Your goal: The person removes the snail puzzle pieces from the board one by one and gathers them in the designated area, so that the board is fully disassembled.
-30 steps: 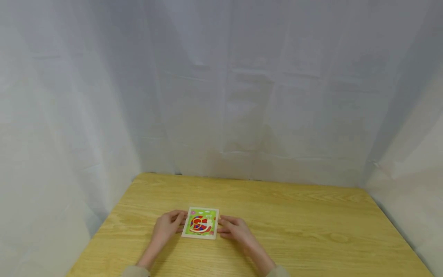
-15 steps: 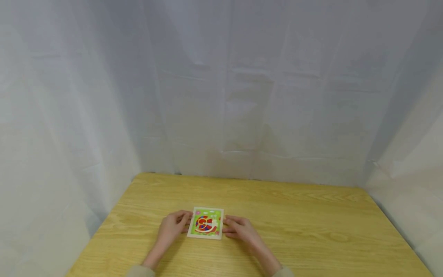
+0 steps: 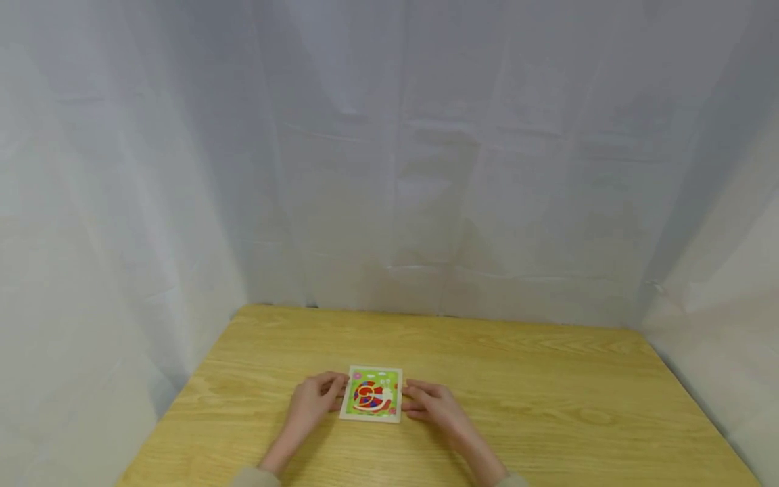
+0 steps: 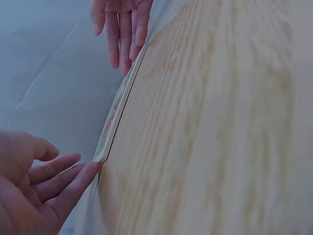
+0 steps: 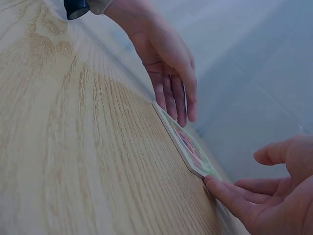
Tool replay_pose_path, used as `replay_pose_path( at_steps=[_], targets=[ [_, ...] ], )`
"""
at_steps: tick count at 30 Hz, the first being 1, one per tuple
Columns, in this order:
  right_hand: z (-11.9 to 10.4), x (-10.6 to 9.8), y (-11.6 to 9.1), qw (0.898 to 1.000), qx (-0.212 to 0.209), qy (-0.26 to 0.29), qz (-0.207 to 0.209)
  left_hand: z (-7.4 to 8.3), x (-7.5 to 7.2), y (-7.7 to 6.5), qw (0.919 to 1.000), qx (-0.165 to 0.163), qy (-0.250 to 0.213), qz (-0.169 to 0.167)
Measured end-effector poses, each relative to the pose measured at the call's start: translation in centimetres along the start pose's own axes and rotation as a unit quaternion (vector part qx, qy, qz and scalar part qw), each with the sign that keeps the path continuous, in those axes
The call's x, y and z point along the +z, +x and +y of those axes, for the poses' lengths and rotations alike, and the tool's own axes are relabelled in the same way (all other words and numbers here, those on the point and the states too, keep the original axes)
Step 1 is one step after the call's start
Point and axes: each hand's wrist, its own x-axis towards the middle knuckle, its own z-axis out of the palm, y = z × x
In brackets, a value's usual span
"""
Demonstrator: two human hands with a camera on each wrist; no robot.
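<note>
A square wooden snail puzzle (image 3: 372, 394), with a green picture, a red and blue shell and a pale frame, lies flat on the table. My left hand (image 3: 309, 404) is at its left edge, fingers fairly straight, fingertips touching the side. On the opposite edge my right hand (image 3: 441, 407) touches with extended fingertips. In the left wrist view, the left hand (image 4: 36, 188) has its thumb held apart from the board's rim. The right wrist view shows the right hand (image 5: 274, 193) with a fingertip against the near corner, its thumb also raised off the puzzle.
A light wood-grain table (image 3: 517, 392) spreads around the puzzle on all sides. Pale sheeting (image 3: 426, 203) hangs behind the table and along both sides. Beige sleeves (image 3: 255, 477) show at the bottom. A dark device (image 5: 76, 8) sits at the left wrist.
The puzzle has slid to the right across the table, with both hands moving along at its edges. The hands' poses look the same.
</note>
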Motion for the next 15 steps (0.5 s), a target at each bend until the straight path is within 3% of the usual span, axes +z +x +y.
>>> replay_pose_path(
  at_steps=[15],
  targets=[
    [-0.1,-1.6,-0.8,1.000,0.013,-0.010,0.003,0.4,1.0,-0.2,0.9993,0.017,-0.009,-0.031]
  ],
)
